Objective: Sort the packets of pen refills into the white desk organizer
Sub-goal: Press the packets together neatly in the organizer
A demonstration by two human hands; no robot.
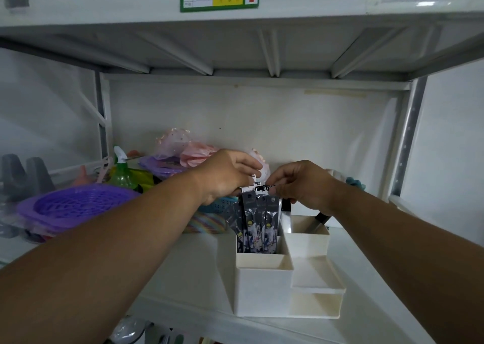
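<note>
White moulded plastic forms the desk organizer (264, 288), a stepped box with square, open-topped compartments, standing on a white shelf (188, 270). Dark, glossy packets of pen refills (258, 220) stand upright, packed side by side, in the far-left compartment, their header tabs rising above its rim. The left hand (225, 176) and the right hand (301, 183) meet over those tabs; fingers of both are curled and pinch the packet tops, the left from the left side, the right from the right. The packets are judged light, thin and flexible, with slick film that may slide between neighbours; the stiffer header strip at the top looks like the soundest place to take hold, since the lower body would likely buckle if pushed. The right-hand compartments appear shallower; a dark object in the far-right one cannot be identified. At left lie a purple perforated basket (76, 207), a green spray bottle (121, 173) and soft pink netting (180, 147).
</note>
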